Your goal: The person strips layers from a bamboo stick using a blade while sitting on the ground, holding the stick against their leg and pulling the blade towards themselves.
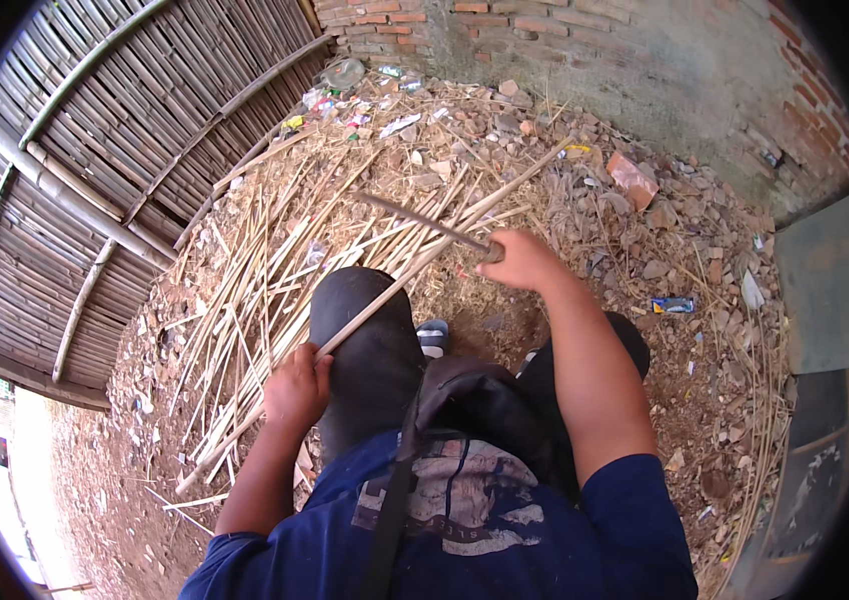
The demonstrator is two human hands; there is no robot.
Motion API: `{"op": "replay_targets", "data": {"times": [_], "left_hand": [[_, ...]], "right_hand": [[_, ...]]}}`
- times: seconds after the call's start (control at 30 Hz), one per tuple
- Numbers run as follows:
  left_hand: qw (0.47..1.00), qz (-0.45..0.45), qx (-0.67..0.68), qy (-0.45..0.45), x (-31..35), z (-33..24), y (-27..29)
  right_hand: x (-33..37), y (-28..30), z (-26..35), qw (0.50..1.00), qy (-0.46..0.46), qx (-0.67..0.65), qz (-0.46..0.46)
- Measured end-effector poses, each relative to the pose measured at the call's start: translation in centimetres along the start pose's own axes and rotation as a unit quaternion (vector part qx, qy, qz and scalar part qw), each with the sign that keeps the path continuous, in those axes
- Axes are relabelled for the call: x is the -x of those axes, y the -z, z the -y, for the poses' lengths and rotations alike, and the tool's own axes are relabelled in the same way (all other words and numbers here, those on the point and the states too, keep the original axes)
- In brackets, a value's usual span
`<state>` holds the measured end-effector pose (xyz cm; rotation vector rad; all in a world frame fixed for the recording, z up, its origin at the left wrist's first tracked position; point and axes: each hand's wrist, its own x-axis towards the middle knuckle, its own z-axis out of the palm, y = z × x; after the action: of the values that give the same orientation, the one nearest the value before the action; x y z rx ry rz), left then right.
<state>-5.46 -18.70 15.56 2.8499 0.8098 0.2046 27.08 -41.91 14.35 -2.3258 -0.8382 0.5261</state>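
Observation:
My left hand (296,388) is closed round a long pale bamboo strip (376,305), which slants from low on the left, across my left knee, up to the far right. In my right hand (520,262) is the short handle of a long, dark-bladed knife (419,219). Its blade points left and passes over the strip, ahead of my knee; whether the two touch I cannot tell. Many more split bamboo strips (266,262) lie in a loose heap on the ground beyond and left of my left leg.
On the left stands a bamboo-slat wall (94,130); a brick wall (584,70) closes the far side. Rubble and litter (634,180) cover the ground, with a blue wrapper (673,304) right of my right knee. A grey-green panel (824,280) stands at the right edge.

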Motion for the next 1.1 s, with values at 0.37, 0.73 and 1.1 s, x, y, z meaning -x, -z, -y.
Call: {"op": "replay_targets", "data": {"times": [0.37,0.73,1.1], "left_hand": [[0.995,0.087,0.025,-0.041,-0.6,1.3,0.3],[0.994,0.105,0.005,0.012,-1.1,0.3,0.0],[0.99,0.139,0.005,0.007,-1.9,2.6,0.2]], "right_hand": [[0.2,-2.6,1.1,0.989,0.059,0.1,0.094],[-2.0,-4.4,-0.7,0.996,0.008,0.075,0.053],[-2.4,-5.3,1.5,0.995,-0.006,0.039,0.087]]}}
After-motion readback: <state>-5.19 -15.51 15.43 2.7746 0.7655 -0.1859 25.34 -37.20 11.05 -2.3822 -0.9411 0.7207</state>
